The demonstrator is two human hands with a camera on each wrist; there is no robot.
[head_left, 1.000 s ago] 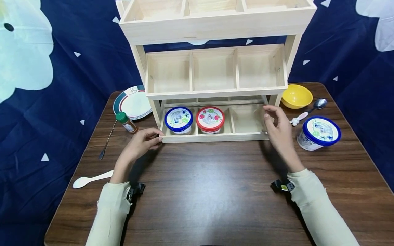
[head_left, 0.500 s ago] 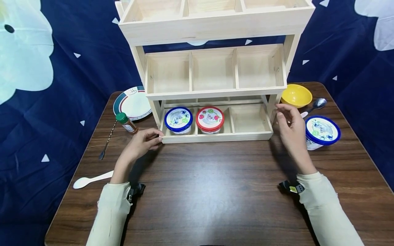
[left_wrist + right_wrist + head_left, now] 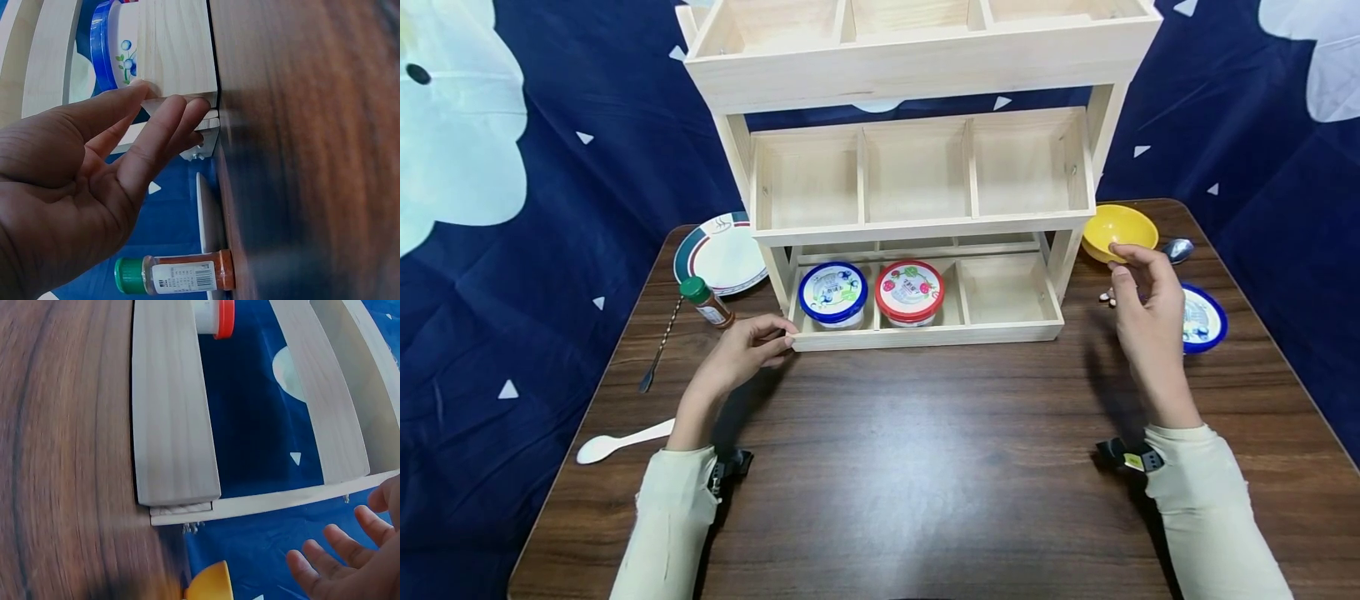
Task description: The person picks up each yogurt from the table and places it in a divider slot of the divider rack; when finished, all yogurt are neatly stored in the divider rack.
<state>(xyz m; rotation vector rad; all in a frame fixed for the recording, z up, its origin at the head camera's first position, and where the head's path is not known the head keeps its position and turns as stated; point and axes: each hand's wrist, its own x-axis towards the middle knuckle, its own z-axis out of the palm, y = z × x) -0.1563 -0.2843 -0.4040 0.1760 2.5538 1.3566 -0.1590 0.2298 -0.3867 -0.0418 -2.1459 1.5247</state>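
Note:
My left hand [image 3: 741, 354] is at the left front corner of the bottom tray [image 3: 925, 337] of a three-tier wooden rack [image 3: 917, 71], pinching that corner between thumb and fingers. In the left wrist view, the thumb tip lies at the board's [image 3: 178, 50] upper edge, with the fingers by its end. A blue-lidded tub [image 3: 833, 292] stands in the tray's left compartment and a red-lidded tub [image 3: 910, 290] in the middle one. My right hand [image 3: 1150, 333] holds nothing, fingers loosely bent, in front of another blue-lidded tub [image 3: 1206, 321], which it partly hides.
Right of the rack are a yellow bowl [image 3: 1120, 232] and a spoon [image 3: 1178, 250], its handle mostly covered. To the left lie stacked plates [image 3: 726, 254], a green-capped bottle [image 3: 706, 302], a thin twisted-handle spoon [image 3: 660, 350] and a white spoon [image 3: 625, 439]. A blue cloth [image 3: 572, 275] hangs behind.
My right hand has left the tray's right end and moved right, now overlapping the separate blue-lidded tub. The left hand has stayed at its corner; the rack looks unmoved.

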